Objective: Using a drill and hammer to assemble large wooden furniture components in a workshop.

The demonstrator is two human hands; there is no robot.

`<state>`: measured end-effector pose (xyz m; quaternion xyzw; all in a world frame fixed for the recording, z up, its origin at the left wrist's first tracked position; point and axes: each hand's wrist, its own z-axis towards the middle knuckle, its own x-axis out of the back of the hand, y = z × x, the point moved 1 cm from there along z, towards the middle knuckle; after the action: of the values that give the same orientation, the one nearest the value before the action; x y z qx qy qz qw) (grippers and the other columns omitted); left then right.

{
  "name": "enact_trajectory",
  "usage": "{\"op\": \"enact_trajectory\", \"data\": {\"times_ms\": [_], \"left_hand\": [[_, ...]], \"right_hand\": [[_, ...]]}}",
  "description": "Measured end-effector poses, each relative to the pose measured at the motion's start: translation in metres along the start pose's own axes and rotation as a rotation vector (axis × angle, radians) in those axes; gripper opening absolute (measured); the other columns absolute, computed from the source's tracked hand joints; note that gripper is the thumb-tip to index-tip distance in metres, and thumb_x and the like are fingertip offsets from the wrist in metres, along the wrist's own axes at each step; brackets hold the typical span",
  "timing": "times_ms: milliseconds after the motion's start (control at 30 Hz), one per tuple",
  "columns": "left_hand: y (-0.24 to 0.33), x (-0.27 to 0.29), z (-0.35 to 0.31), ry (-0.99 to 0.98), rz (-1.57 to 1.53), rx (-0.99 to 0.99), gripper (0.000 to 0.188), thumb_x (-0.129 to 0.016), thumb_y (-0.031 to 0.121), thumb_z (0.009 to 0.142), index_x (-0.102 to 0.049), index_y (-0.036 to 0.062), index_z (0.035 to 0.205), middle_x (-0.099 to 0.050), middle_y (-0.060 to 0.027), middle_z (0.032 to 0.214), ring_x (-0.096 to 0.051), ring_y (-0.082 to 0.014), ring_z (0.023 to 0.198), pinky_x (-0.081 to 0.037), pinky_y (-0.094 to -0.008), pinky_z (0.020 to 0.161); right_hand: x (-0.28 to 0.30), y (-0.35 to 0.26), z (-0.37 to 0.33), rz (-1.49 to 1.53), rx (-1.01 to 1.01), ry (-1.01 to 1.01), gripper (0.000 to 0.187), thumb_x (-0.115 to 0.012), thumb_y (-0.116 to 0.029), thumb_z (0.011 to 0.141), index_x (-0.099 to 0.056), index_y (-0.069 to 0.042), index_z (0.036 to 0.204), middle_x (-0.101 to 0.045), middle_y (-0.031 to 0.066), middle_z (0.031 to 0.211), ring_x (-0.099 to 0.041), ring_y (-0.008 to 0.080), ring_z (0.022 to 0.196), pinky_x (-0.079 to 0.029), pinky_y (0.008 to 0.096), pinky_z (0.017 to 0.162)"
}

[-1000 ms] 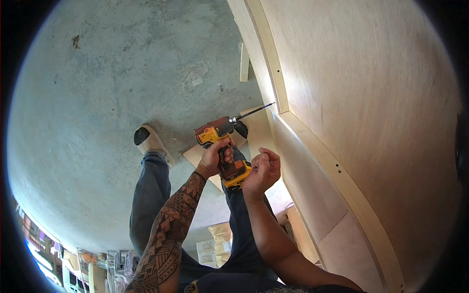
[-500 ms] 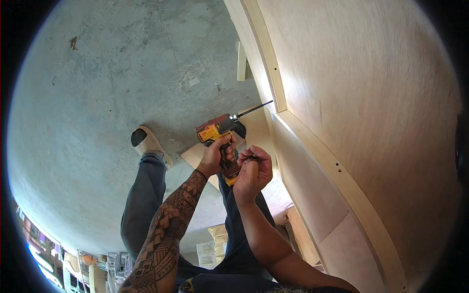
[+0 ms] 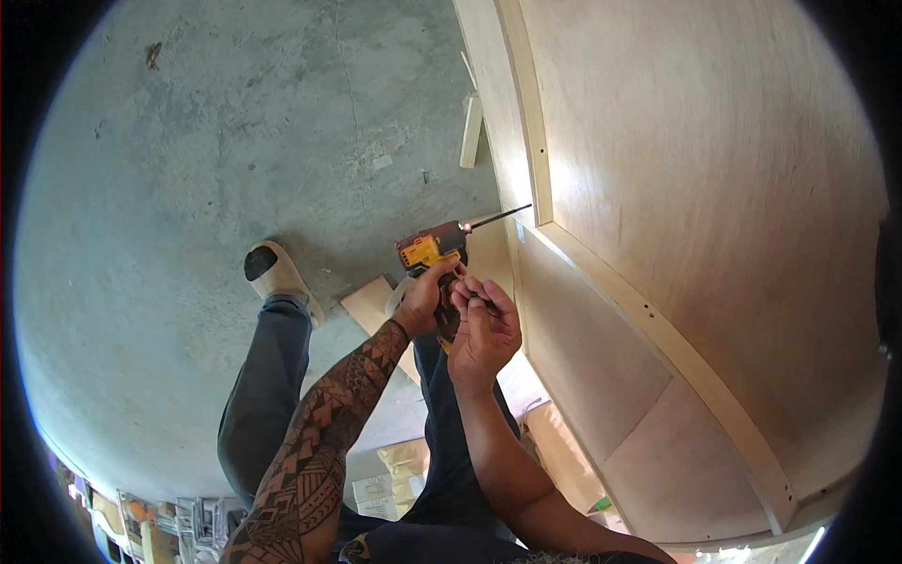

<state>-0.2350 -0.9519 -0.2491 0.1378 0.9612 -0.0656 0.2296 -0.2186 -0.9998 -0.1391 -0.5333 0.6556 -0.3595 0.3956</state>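
My left hand (image 3: 425, 297) is closed round the grip of a yellow and black cordless drill (image 3: 430, 248). From its chuck a long thin dark bit (image 3: 501, 216) points right, its tip at or close to the pale wooden strip (image 3: 539, 179) of an upright panel; contact cannot be made out. Right beside the drill's grip, my right hand (image 3: 484, 338) is closed, palm up, pinching small dark pieces (image 3: 485, 302) that look like screws. Its fingertips nearly meet those of my left hand. The lower part of the drill is partly hidden behind my hands.
A large plywood panel (image 3: 695, 169) with curved-looking wooden strips (image 3: 681, 357) and dark screw holes fills the right side. Wood offcuts (image 3: 471, 132) lie on the grey concrete floor (image 3: 235, 141). A flat board (image 3: 374, 301) lies by my feet. Boxes and bags (image 3: 406, 470) stand behind my legs.
The drill has moved slightly right, with its bit still pointing at the wooden strip. My right hand's fingers have come closer to my left hand. The view has shifted a little.
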Motion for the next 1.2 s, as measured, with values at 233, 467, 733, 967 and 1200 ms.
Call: {"op": "enact_trajectory", "data": {"times_ms": [233, 467, 733, 967, 1200], "left_hand": [[0.039, 0.015, -0.042, -0.165, -0.030, 0.134, 0.033, -0.058, 0.037, 0.100, -0.064, 0.0052, 0.109, -0.048, 0.0013, 0.064, -0.049, -0.0126, 0.057, -0.045, -0.0285, 0.058], [0.114, 0.035, -0.234, -0.089, -0.052, -0.026, 0.030, -0.058, 0.032, 0.099, -0.061, 0.0037, 0.108, -0.049, 0.0001, 0.065, -0.048, -0.0136, 0.056, -0.044, -0.0306, 0.058], [0.207, 0.101, -0.476, -0.171, -0.036, -0.197, 0.033, -0.063, 0.029, 0.094, -0.061, 0.0002, 0.110, -0.051, -0.0011, 0.067, -0.050, -0.0138, 0.058, -0.045, -0.0305, 0.059], [0.227, 0.115, -0.532, -0.172, -0.056, -0.268, 0.031, -0.065, 0.026, 0.091, -0.062, 0.0008, 0.109, -0.051, -0.0014, 0.067, -0.049, -0.0132, 0.058, -0.044, -0.0297, 0.058], [0.268, 0.084, -0.515, -0.123, -0.065, -0.267, 0.029, -0.063, 0.027, 0.093, -0.062, 0.0024, 0.108, -0.050, 0.0003, 0.067, -0.048, -0.0124, 0.057, -0.043, -0.0288, 0.059]], "right_hand": [[-0.012, -0.058, -0.019, 0.254, -0.193, 0.025, 0.028, -0.059, 0.008, 0.095, -0.062, 0.000, 0.122, -0.069, 0.0152, 0.115, -0.069, 0.0248, 0.106, -0.059, 0.0348, 0.094], [-0.019, -0.120, -0.035, 0.239, -0.401, -0.138, 0.019, -0.063, -0.005, 0.099, -0.066, -0.004, 0.117, -0.070, 0.0070, 0.091, -0.068, 0.0154, 0.081, -0.056, 0.0260, 0.071], [-0.196, -0.174, -0.118, 0.097, -0.527, -0.367, 0.023, -0.060, -0.002, 0.099, -0.065, -0.004, 0.122, -0.069, 0.0078, 0.099, -0.069, 0.0188, 0.087, -0.057, 0.0296, 0.080], [-0.256, -0.158, -0.130, 0.236, -0.523, -0.552, 0.023, -0.065, -0.010, 0.094, -0.065, -0.003, 0.115, -0.070, 0.0103, 0.097, -0.069, 0.0211, 0.087, -0.058, 0.0356, 0.082], [-0.334, -0.173, -0.113, 0.160, -0.476, -0.356, 0.016, -0.066, -0.003, 0.094, -0.069, -0.004, 0.111, -0.070, 0.0081, 0.097, -0.069, 0.0196, 0.088, -0.058, 0.0335, 0.083]]}}
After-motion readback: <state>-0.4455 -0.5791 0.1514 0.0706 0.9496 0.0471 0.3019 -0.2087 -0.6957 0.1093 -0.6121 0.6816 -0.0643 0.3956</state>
